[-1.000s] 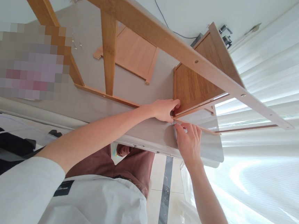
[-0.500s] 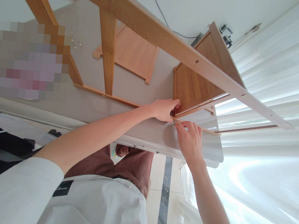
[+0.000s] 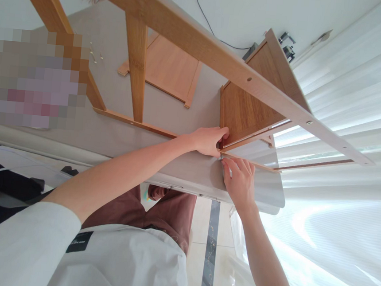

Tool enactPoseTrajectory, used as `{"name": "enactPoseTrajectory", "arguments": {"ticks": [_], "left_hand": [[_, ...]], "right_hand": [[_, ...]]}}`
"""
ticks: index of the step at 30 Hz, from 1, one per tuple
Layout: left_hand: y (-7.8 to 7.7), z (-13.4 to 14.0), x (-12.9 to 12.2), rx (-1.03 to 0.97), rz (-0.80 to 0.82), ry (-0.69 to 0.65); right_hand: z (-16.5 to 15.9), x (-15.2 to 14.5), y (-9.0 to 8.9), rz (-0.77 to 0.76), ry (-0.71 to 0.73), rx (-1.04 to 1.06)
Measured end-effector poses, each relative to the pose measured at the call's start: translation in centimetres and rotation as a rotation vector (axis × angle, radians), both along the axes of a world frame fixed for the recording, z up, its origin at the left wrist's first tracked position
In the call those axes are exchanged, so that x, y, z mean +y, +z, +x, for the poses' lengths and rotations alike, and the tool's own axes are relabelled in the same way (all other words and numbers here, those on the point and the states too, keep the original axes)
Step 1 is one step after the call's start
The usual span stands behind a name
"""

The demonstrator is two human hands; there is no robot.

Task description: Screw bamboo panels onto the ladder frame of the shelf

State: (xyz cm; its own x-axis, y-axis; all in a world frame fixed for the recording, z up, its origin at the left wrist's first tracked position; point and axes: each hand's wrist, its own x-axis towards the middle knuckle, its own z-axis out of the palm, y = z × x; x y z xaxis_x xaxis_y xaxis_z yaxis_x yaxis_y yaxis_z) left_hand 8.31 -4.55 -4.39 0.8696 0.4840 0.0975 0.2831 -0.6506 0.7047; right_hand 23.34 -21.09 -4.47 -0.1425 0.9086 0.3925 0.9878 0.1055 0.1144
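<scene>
My left hand [image 3: 209, 141] is closed around the lower corner of a wooden shelf panel [image 3: 254, 99], where the panel meets the bottom rail of a wooden frame [image 3: 158, 131]. Just right of it, my right hand [image 3: 239, 180] pinches a small, thin metal piece [image 3: 221, 156] against the outer side of that rail. The metal piece is mostly hidden by the fingertips, and its exact kind cannot be made out. The frame stands on its side, with its upper rail [image 3: 199, 46] crossing above both hands.
A second wooden panel [image 3: 173, 68] lies flat on the grey table [image 3: 188, 169]. Small hardware pieces [image 3: 101, 57] are scattered at the left, near a blurred patch. White curtains [image 3: 337, 218] hang at the right, and a black cable [image 3: 204, 15] runs behind the table.
My right hand has shifted slightly down and left, its fingers changing position around the small metal piece. My left hand stays on the panel corner.
</scene>
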Motion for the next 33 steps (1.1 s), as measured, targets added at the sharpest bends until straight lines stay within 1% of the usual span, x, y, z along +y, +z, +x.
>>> {"name": "enactPoseTrajectory", "arguments": {"ticks": [4, 7, 16, 25, 33], "left_hand": [[-0.07, 0.08, -0.01, 0.001, 0.005, 0.007], [-0.1, 0.14, 0.02, 0.007, 0.005, 0.006], [0.06, 0.02, -0.03, 0.008, 0.005, 0.001], [0.01, 0.03, -0.01, -0.001, 0.003, -0.001], [-0.04, 0.09, 0.06, 0.011, 0.023, -0.005]], "right_hand": [[0.07, -0.21, -0.16, 0.017, -0.016, -0.014], [0.14, -0.39, -0.23, 0.014, 0.011, -0.027], [0.29, -0.34, 0.08, 0.046, 0.02, -0.124], [0.51, -0.23, 0.02, 0.021, 0.022, -0.135], [-0.14, -0.2, 0.54, 0.006, -0.001, -0.231]]}}
